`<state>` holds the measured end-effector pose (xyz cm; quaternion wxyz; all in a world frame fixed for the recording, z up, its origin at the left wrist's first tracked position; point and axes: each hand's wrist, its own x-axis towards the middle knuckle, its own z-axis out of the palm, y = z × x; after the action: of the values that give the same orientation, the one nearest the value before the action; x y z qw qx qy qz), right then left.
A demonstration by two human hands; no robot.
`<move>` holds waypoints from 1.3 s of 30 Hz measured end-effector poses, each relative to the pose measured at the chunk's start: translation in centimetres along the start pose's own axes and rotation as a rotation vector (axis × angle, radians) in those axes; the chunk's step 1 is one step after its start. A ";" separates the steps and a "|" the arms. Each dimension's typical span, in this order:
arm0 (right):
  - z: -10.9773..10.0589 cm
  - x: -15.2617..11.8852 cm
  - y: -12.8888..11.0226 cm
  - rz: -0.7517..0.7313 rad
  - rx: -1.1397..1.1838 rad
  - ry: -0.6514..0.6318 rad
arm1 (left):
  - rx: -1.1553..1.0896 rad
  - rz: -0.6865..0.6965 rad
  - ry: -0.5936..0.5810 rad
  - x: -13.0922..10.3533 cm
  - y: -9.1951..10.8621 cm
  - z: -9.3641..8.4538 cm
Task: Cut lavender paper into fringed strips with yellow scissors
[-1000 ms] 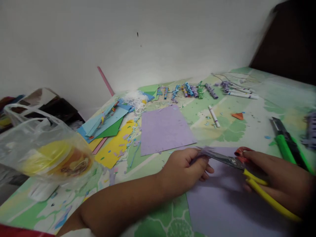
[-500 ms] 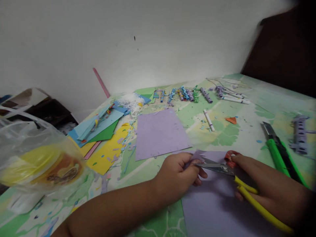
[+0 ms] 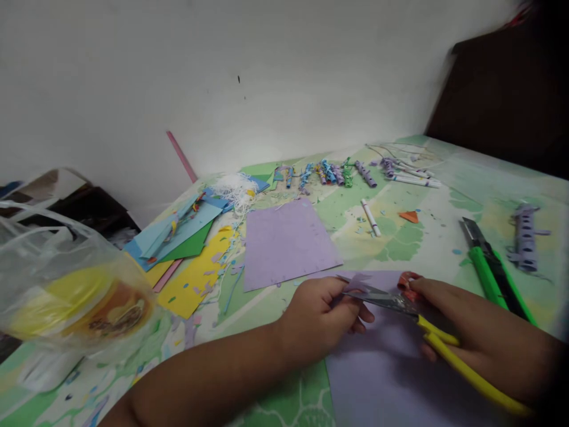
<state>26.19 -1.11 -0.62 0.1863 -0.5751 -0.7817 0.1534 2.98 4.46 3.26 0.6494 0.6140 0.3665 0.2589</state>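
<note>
Two bare hands, single head view: left hand (image 3: 322, 317) has thumb and forefinger pinched together on a small purple piece (image 3: 358, 283), edges blurred, other fingers loosely curled; exact contact is partly hidden. Right hand (image 3: 475, 332) is wrapped round the yellow-handled scissors (image 3: 395, 303), blades slightly parted, tips at the left fingers with the purple piece between. A red-orange curl (image 3: 406, 281) sits at the right fingers; can't tell if it's part of the scissors. Everything is held above a purple sheet (image 3: 368, 379) lying near the table edge; another purple sheet (image 3: 288, 243) lies just beyond. Step reads as snipping the piece. To do it well, I'd keep the left thumb and fingertips back from the blade tips, hold the piece taut, and take short cuts while turning the paper, not the scissors. Green cutter (image 3: 489, 279) lies near the right hand with some blade out, so elbow room matters. Text: none legible. Jar (image 3: 66, 296) inside a clear plastic bag carries an orange label with a printed picture, too blurred for a brand; marker (image 3: 370, 217) shows no readable writing either.
</note>
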 end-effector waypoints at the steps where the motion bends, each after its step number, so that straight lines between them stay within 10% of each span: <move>1: 0.0 -0.1 0.1 0.008 0.002 -0.010 | -0.004 -0.005 -0.008 -0.1 0.1 0.0; 39: 0.5 -0.3 1.7 -0.180 -0.150 0.144 | 0.040 -0.007 -0.040 -0.6 0.3 0.0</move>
<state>27.46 -0.93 -1.90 0.2112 -0.5246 -0.8240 0.0357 2.60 4.02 3.66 0.6450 0.6307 0.3606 0.2370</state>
